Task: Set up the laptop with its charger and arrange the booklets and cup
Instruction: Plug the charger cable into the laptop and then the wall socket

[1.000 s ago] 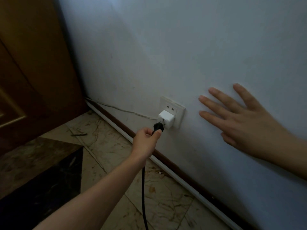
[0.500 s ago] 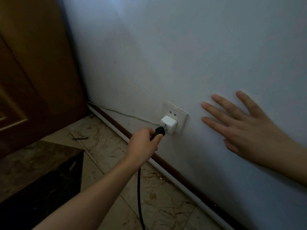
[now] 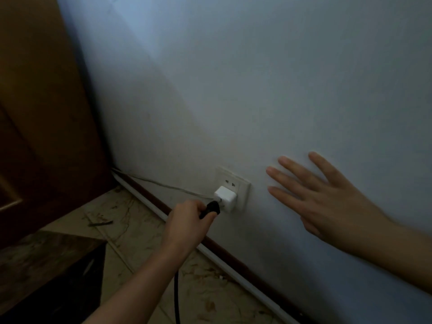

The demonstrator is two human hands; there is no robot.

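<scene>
My left hand (image 3: 185,225) grips the black charger plug (image 3: 211,208), whose tip touches the lower part of the white wall socket (image 3: 236,187), just below a white adapter (image 3: 225,198) plugged in there. The plug's black cable (image 3: 176,298) hangs down past my forearm to the floor. My right hand (image 3: 320,198) lies flat on the pale wall to the right of the socket, fingers spread. No laptop, booklets or cup are in view.
A brown wooden door (image 3: 44,113) stands at the left. A white skirting strip (image 3: 229,270) runs along the wall's base above a marbled tile floor (image 3: 131,230). A thin white wire (image 3: 163,185) trails left from the adapter. A dark step (image 3: 46,272) fills the lower left.
My left hand has pushed the black plug closer until it meets the socket under the adapter. My right hand stays pressed flat on the wall.
</scene>
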